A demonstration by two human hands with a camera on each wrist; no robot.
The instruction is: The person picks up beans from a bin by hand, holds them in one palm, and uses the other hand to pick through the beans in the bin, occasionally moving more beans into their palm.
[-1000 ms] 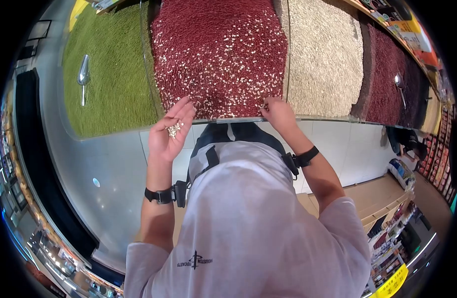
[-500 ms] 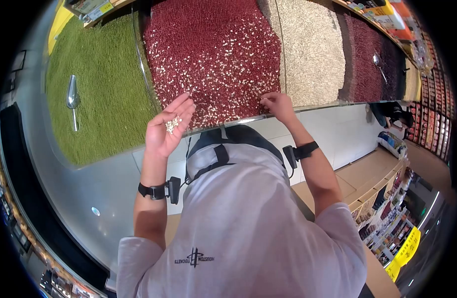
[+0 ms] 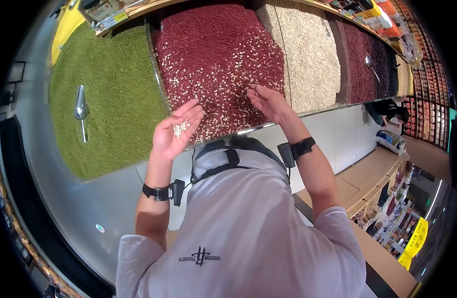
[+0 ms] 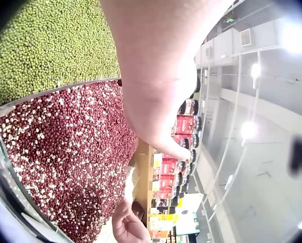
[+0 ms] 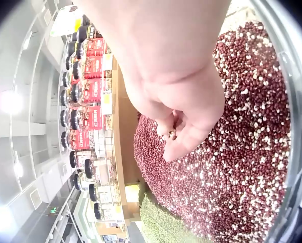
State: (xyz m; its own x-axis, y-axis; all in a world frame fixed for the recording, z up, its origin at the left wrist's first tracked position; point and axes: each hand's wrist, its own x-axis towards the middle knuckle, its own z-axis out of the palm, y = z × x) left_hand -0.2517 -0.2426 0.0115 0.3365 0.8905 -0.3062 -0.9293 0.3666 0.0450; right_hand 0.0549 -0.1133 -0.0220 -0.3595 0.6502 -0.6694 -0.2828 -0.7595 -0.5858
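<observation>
In the head view my left hand point(image 3: 169, 140) is palm up over the front left of a bin of dark red beans point(image 3: 208, 35). Its fingers lie fairly straight, and a small heap of pale kernels point(image 3: 180, 129) rests in the palm. Similar pale kernels are strewn among the red beans, thickest toward the front. My right hand point(image 3: 272, 104) hovers over the right part of that bin, turned toward the left one. In the right wrist view, its fingertips pinch a few pale kernels point(image 5: 171, 134).
Green beans point(image 3: 109, 99) with a metal scoop point(image 3: 80, 107) fill the left bin. To the right lies a bin of pale kernels point(image 3: 313, 59), then darker beans with another scoop point(image 3: 370, 62). A clear rim point(image 3: 248, 130) edges the front. Shelved jars point(image 5: 93, 91) stand behind.
My right hand has moved left and away from the front rim, its fingers opening out somewhat. The left hand still carries its kernels. The head view has shifted and turned slightly.
</observation>
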